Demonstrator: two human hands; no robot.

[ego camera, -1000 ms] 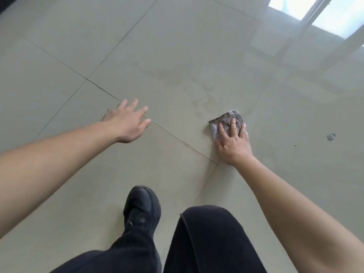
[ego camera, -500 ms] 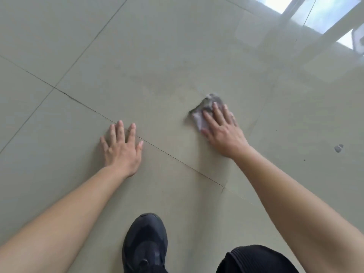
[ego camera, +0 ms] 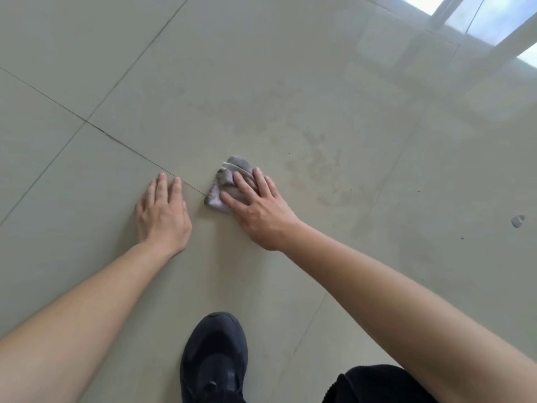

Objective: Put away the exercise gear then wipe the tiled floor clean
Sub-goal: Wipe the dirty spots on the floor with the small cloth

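Since the right hand [ego camera: 261, 212] is just lying flat on the crumpled grey-white cloth rag [ego camera: 232, 171], fingers straight and spread, nothing's really being gripped. The rag is simply pinned to the glossy beige tiled floor [ego camera: 261, 68] under the fingers. It sits right by a dark grout line [ego camera: 130, 146], just beside the left hand [ego camera: 162, 213], which is also flat on the tile, fingers straight, holding nothing. It looks like a prop for balance.

My guess is the rag's light, soft and floppy, so it'll bunch up or slide out on that slick tile if you only press one edge. Keep the pressure over the middle of the wad. The dull smudgy patch [ego camera: 313, 170] to the rag's right looks unwiped. No exercise gear in view, just a black shoe [ego camera: 215, 353].
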